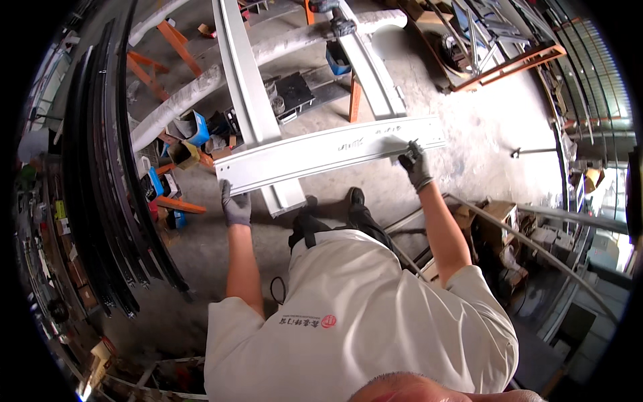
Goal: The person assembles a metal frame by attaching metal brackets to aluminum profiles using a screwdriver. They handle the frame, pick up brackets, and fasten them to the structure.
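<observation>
A wide white metal profile (288, 161) lies crosswise in front of me, with dark handwritten marks on its face. My left hand (236, 206), in a grey glove, grips its lower edge near the left end. Close to the right end, my gloved right hand (418, 169) is closed on the same lower edge, with fingertips up on the face. Beneath the profile run two long white bars, a left bar (244, 80) and a right bar (372, 74), pointing away from me. Part of each bar is hidden by the crosswise piece.
Wrapped rails (191, 90) on orange trestles (177, 47) support the bars. A power tool (341, 25) rests on the right bar. Long dark profiles (100, 174) stand at the left. An orange-framed cart (509, 67) holds metal pieces at the far right. Boxes (499, 224) lie at my right.
</observation>
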Available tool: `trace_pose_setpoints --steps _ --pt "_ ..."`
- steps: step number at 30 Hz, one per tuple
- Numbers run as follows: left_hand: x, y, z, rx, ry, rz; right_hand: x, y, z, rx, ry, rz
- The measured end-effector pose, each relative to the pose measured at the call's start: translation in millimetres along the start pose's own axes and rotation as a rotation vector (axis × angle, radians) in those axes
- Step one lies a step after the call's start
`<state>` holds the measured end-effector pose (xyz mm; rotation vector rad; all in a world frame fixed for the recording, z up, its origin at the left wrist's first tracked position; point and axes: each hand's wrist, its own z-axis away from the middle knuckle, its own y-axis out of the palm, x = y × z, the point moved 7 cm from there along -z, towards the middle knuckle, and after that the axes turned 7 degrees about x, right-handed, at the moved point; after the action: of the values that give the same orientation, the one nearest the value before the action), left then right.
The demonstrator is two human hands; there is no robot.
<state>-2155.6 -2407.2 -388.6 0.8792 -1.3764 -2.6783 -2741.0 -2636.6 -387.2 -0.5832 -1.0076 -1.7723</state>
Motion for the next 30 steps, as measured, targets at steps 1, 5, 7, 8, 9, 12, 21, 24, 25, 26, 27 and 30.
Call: trace_pose_setpoints --steps 1,5,7,8,9,12,21,24,25,26,27,30 --pt "6.5 -5.1 0.0 -0.071 0.013 0.003 3.9 10.4 -2.4 0.036 -0.007 0.024" --pt "12.1 -20.1 14.1 -0.163 0.103 -0.019 33.7 50.9 -1.2 0.157 0.047 0.103" --pt "25.3 -43.3 37.3 -0.276 0.069 -0.037 22.1 31.9 4.8 0.319 0.038 0.100" --pt "30.6 -32.8 34.4 -0.277 0.033 -0.062 -1.6 -8.4 -18.3 0.289 0.085 0.103" --pt "28.4 -26.6 37.4 -0.275 0.100 -0.051 10.2 12.7 -4.9 0.376 0.065 0.137" --pt "22.0 -21.0 33.0 -0.173 0.191 0.032 30.1 35.1 5.3 0.367 0.303 0.266" --pt "34.9 -15.7 19.5 0.107 0.182 0.140 33.7 2.9 18.3 0.265 0.375 0.469" --pt "29.6 6.3 40.2 0.094 0.217 0.097 34.6 20.0 43.9 0.263 0.312 0.563" --pt "29.5 8.5 46.8 0.115 0.183 0.141 35.0 32.4 54.8 0.285 0.309 0.586" --pt "27.2 11.2 51.9 0.137 0.152 0.185 32.1 44.7 63.0 0.310 0.304 0.611" --pt "32.3 -8.6 59.1 0.179 0.143 0.257 27.0 60.1 70.3 0.342 0.304 0.681" --pt "32.9 -73.2 71.7 -0.015 0.242 0.211 28.5 141.5 110.2 0.438 0.249 0.750"
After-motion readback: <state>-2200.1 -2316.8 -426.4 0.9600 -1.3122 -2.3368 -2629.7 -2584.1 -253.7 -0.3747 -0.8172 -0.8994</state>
